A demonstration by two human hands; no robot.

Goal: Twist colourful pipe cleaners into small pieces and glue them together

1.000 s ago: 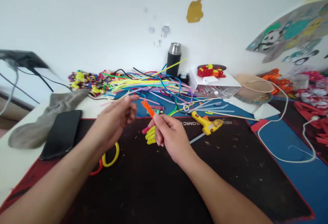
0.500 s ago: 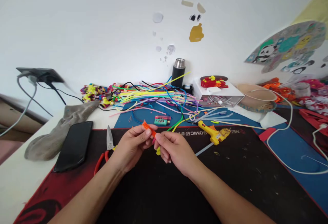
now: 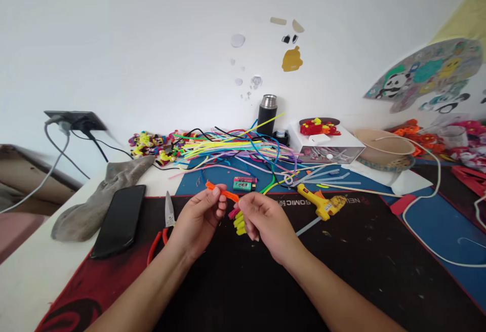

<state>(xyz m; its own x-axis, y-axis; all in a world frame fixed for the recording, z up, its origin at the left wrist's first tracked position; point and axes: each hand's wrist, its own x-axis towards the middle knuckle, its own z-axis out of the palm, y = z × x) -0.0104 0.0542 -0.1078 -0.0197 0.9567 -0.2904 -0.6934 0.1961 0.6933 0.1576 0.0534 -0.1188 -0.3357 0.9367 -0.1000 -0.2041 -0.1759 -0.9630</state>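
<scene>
Between my two hands is a short, fuzzy orange pipe cleaner piece (image 3: 230, 196), held above the dark mat. My left hand (image 3: 197, 218) pinches it between thumb and fingers, and one end sticks out to the left. At its other end, the thumb and fingertips of my right hand (image 3: 268, 223) close on the orange tip. Just beside my right fingers, yellow pipe cleaner pieces (image 3: 239, 223) and a bit of pink show; whether they lie on the mat or touch the hand I cannot tell. Red-handled scissors (image 3: 169, 213) lie left of my left wrist.
A yellow glue gun (image 3: 322, 204) lies right of my hands. Behind are a heap of coloured pipe cleaners (image 3: 235, 146), a small red-and-green box (image 3: 244, 183), a black flask (image 3: 268, 115) and a white box (image 3: 330, 144). A black phone (image 3: 119, 220) lies left.
The orange piece has turned flatter, and my hands have moved slightly apart, so more of it shows between them. The whole view has shifted a little down and right.
</scene>
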